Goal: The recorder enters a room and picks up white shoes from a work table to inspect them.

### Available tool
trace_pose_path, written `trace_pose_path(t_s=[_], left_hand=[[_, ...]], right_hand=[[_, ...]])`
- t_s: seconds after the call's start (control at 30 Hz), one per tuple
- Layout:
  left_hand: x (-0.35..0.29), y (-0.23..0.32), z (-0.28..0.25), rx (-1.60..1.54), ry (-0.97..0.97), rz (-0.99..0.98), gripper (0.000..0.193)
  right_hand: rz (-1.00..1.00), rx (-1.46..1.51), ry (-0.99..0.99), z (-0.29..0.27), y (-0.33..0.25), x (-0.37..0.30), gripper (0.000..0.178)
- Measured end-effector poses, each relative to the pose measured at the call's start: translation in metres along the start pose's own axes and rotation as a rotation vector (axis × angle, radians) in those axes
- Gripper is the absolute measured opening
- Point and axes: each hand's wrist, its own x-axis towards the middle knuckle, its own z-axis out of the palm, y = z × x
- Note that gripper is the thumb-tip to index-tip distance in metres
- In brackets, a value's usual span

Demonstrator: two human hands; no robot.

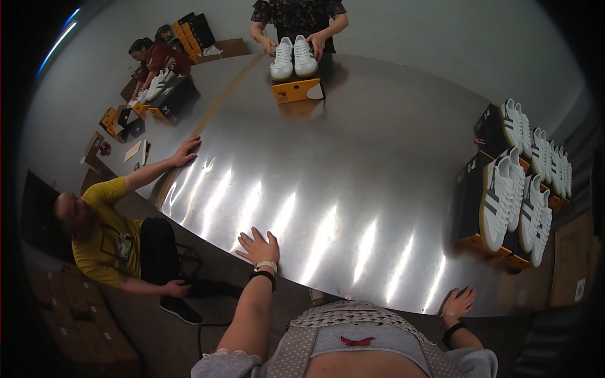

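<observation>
My left hand (259, 247) lies flat near the front edge of the shiny metal table (353, 164), its fingers spread and nothing in it. My right hand (459, 302) rests on the same edge farther right, fingers apart, also holding nothing. Nearest to it, at the table's right end, stand dark shoe boxes (469, 195) with white sneakers (502, 198) on top. Across the table, a person's hands touch a pair of white sneakers (294, 58) set on an orange shoe box (297, 91).
On the left sits a person in a yellow shirt (107, 220), one hand on the table edge. Another person in red (165, 58) bends over shoes and boxes at the far left. Stacked cartons (82, 315) fill the lower left; a brown carton (572, 261) stands at the right.
</observation>
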Motion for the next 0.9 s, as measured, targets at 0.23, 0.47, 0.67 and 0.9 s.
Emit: trace_pose_path(t_s=[0.23, 0.47, 0.67, 0.9], left_hand=[[0.001, -0.004, 0.004, 0.007, 0.015, -0.003, 0.061], [0.000, -0.002, 0.004, 0.002, 0.013, 0.008, 0.061], [0.000, -0.002, 0.003, 0.000, 0.021, 0.009, 0.061], [-0.002, 0.001, -0.001, -0.013, 0.010, -0.007, 0.060]], right_hand=[[0.002, -0.012, -0.009, 0.000, -0.001, -0.001, 0.053], [-0.008, -0.020, 0.023, 0.008, 0.006, -0.001, 0.054], [-0.022, 0.004, 0.019, 0.007, 0.005, 0.000, 0.054], [0.005, 0.013, -0.032, 0.000, 0.001, 0.002, 0.054]])
